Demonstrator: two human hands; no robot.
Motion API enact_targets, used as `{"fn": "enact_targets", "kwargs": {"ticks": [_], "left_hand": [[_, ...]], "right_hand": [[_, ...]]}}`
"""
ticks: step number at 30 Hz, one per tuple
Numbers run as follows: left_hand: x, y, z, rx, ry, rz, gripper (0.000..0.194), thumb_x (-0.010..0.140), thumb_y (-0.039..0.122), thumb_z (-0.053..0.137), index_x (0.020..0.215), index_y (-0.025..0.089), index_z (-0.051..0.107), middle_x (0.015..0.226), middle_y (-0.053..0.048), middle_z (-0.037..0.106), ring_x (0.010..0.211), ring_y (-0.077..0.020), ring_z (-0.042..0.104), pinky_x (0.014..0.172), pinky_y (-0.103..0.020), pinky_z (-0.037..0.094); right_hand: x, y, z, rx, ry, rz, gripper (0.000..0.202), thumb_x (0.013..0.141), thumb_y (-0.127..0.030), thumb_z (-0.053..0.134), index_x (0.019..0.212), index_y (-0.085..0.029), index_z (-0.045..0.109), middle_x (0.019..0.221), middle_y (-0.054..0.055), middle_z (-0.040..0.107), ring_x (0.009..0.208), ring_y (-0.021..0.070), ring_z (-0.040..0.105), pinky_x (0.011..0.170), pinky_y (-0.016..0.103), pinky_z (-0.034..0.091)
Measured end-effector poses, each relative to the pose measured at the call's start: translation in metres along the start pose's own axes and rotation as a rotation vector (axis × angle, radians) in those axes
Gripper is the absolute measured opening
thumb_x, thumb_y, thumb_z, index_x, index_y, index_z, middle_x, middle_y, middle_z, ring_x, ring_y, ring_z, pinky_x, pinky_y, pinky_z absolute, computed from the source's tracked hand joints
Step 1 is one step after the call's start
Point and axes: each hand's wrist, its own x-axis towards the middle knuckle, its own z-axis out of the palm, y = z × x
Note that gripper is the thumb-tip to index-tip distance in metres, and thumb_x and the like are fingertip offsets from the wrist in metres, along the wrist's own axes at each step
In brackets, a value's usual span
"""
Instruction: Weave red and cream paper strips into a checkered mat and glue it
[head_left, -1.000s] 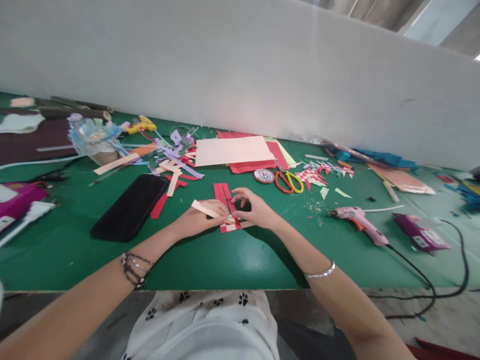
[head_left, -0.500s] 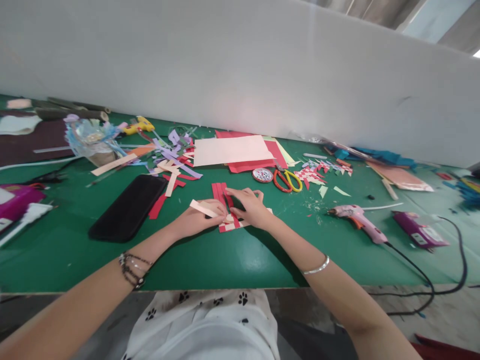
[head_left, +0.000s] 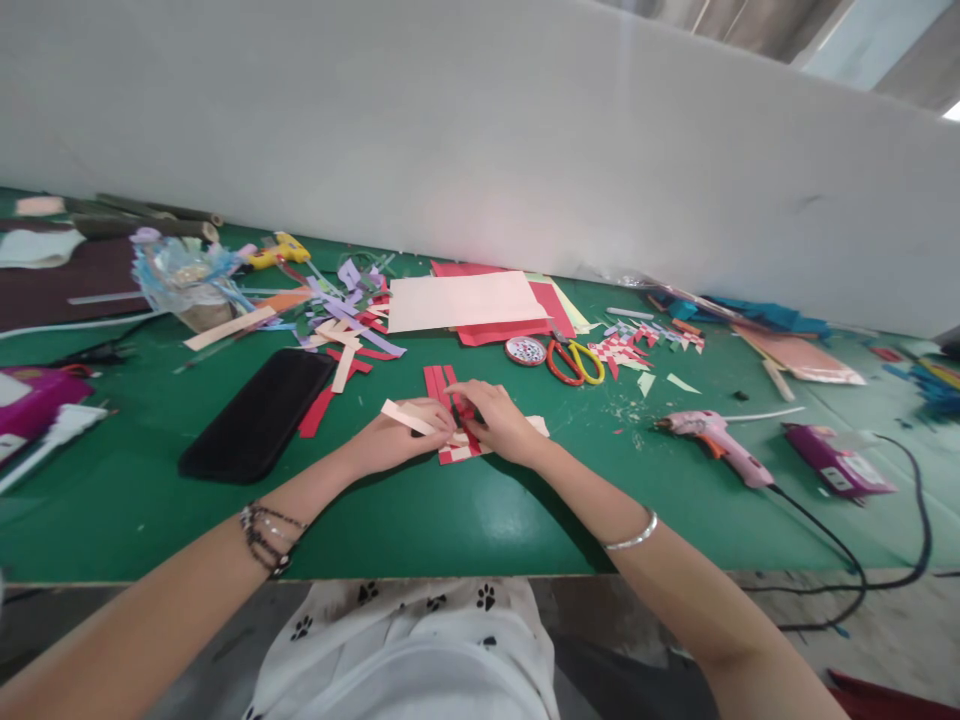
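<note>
Red paper strips (head_left: 433, 382) lie upright before me, with cream strips woven across them at the near end. My left hand (head_left: 401, 438) is closed on a cream paper strip (head_left: 407, 417), which sticks out to the left past the fingers; its other end is hidden at the weave. My right hand (head_left: 501, 424) is closed at the red strips, thumb and fingers pinching one of them over the weave. A cream strip end (head_left: 538, 425) shows beyond the right wrist. The fingers cover much of the woven part.
A black phone (head_left: 257, 416) lies left of the hands. Scissors (head_left: 574, 360) and a round pin case (head_left: 525, 350) sit behind, by cream and red sheets (head_left: 469, 303). Loose paper strips (head_left: 345, 320) are heaped back left. A pink glue gun (head_left: 716, 445) with its cord lies right.
My right hand's fingers have drawn in closer to the left hand and curled down over the red strips. The left hand stays nearly in place with the cream strip.
</note>
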Motion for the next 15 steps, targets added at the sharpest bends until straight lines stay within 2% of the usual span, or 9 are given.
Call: {"fn": "enact_targets", "kwargs": {"ticks": [2, 7, 12, 15], "left_hand": [[0.0, 0.0017, -0.0002, -0.005, 0.001, -0.004, 0.025, 0.085, 0.03, 0.051, 0.072, 0.016, 0.067, 0.086, -0.004, 0.065, 0.085, -0.0156, 0.059, 0.079, -0.024, 0.045], [0.0002, 0.003, -0.0006, -0.013, 0.015, 0.012, 0.023, 0.085, 0.029, 0.051, 0.073, 0.016, 0.067, 0.085, -0.003, 0.065, 0.083, -0.015, 0.059, 0.077, -0.023, 0.045], [0.0005, 0.0034, -0.0005, -0.015, -0.006, 0.031, 0.024, 0.086, 0.027, 0.05, 0.071, 0.016, 0.066, 0.084, -0.003, 0.065, 0.082, -0.0144, 0.059, 0.077, -0.023, 0.044], [0.0005, 0.0033, -0.0001, -0.01, -0.007, 0.025, 0.021, 0.085, 0.026, 0.051, 0.073, 0.016, 0.065, 0.086, -0.003, 0.065, 0.082, -0.0142, 0.059, 0.078, -0.023, 0.044]], "right_hand": [[-0.0006, 0.0001, 0.0, 0.157, 0.045, 0.017, 0.046, 0.072, -0.003, 0.042, 0.115, -0.018, 0.045, 0.093, 0.004, 0.051, 0.079, 0.014, 0.049, 0.073, 0.028, 0.039], [-0.0046, 0.0009, 0.0003, 0.535, 0.087, 0.189, 0.06, 0.07, -0.008, 0.047, 0.125, -0.022, 0.028, 0.105, 0.004, 0.042, 0.058, 0.0037, 0.043, 0.056, 0.019, 0.042], [-0.0087, 0.0001, -0.0013, 0.673, 0.112, 0.265, 0.072, 0.065, -0.008, 0.051, 0.128, -0.026, 0.022, 0.115, 0.006, 0.039, 0.055, -0.0001, 0.044, 0.052, 0.016, 0.041], [-0.0098, -0.0036, -0.0058, 0.693, 0.066, 0.258, 0.064, 0.065, -0.01, 0.052, 0.124, -0.023, 0.03, 0.102, 0.002, 0.049, 0.06, 0.0031, 0.047, 0.054, 0.017, 0.043]]}}
